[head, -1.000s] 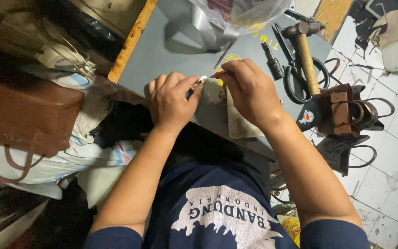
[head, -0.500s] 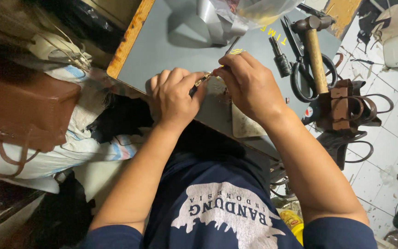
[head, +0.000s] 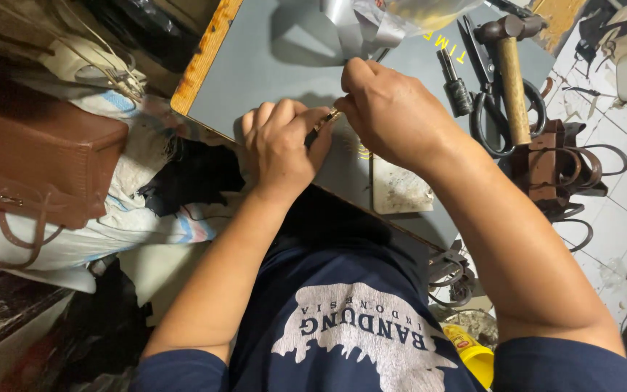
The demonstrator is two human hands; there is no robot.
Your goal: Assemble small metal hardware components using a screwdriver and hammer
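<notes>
Left hand (head: 279, 149) and right hand (head: 388, 109) each grip one small part (head: 326, 122), perhaps metal; one hammer (head: 511, 72), one scissors (head: 489, 98) nearby.

**Open grey surface to the left, tools crowd the right**

Seen from the head camera, a hammer (head: 511, 69) lies lengthwise on the grey surface (head: 270, 80), the landmark for the free room. Well to the hammer's left, a broad bare stretch runs to the wooden edge (head: 205, 54), open for passage. Just left of the hammer, black scissors (head: 489, 94) and a small dark cylindrical tool (head: 456, 86) close the gap. Above and left of the hammer, crumpled clear plastic (head: 379, 18) blocks the far side. Below the hammer, brown leather straps (head: 556, 170) pile at the surface's corner. The hands (head: 328, 134), touching, occupy the near edge left of the hammer, beside a worn pale pad (head: 399, 190).
</notes>
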